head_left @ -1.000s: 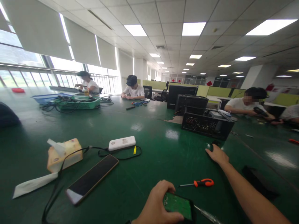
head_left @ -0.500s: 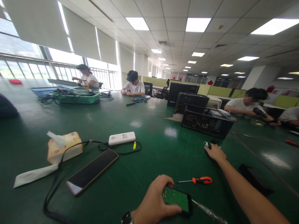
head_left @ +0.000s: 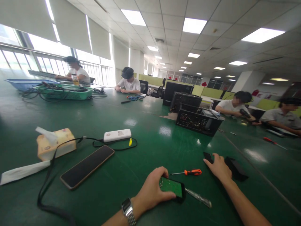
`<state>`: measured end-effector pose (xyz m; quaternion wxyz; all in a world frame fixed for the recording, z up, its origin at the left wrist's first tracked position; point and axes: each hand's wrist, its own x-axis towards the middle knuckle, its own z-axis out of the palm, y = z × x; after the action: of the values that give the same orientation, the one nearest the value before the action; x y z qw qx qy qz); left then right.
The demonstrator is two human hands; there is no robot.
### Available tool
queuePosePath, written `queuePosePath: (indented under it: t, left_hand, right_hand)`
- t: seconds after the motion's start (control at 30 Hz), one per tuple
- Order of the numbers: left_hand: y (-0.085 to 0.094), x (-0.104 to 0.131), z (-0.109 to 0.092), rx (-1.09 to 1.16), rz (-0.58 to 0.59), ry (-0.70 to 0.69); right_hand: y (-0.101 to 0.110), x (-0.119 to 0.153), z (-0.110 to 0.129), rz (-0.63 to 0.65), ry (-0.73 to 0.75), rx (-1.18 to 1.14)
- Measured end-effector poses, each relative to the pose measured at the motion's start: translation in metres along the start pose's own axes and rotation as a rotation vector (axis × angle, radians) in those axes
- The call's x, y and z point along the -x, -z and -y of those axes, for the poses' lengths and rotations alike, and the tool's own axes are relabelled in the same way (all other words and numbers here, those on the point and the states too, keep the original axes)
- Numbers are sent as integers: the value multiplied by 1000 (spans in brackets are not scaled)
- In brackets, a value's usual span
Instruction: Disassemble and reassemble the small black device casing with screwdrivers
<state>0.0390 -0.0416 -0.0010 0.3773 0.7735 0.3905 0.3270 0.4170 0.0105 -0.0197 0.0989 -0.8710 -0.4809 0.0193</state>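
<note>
My left hand (head_left: 151, 186), with a watch on the wrist, grips a small black-cased device with an exposed green circuit board (head_left: 172, 187) between thumb and fingers, low over the table. Its black rim shows on the right. Just past it lies a screwdriver with a clear handle (head_left: 198, 197). An orange-and-black screwdriver (head_left: 192, 172) lies behind the board. My right hand (head_left: 220, 169) has its thumb and fingers closed on a flat black piece (head_left: 208, 157), whose kind I cannot make out. Right beside that hand rests a longer black part (head_left: 237, 169), partly hidden.
A phone (head_left: 87, 166), a white power bank (head_left: 117, 135), a black cable and a tissue pack (head_left: 56, 144) are on the left. Farther back stand a green basket (head_left: 66, 93) of cables and a black computer case (head_left: 199, 121). Several people sit around the table.
My right hand has drawn back toward me with the flat black piece, coming beside the longer black part. My left hand keeps its grip on the circuit board device. The view has turned slightly right.
</note>
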Motion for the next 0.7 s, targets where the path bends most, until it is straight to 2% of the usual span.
queuePosePath:
  t: [0.13,0.27,0.47,0.57,0.7]
  left_hand:
    - [6,0,-1,18,36,-29]
    - [10,1,-2,5,70,-45]
    - [8,1,-1,-21,49,-59]
    - [8,1,-1,-27,51,-69]
    - [10,0,-1,-11,61,-86]
  right_hand:
    - [7,-7,-7,80,8,-61]
    - [11,-7,-4,175,22,-135]
    - [23,18,9,161,67,-332]
    - [42,37,25,181,175,-490]
    - [73,77,60,249,426,-619]
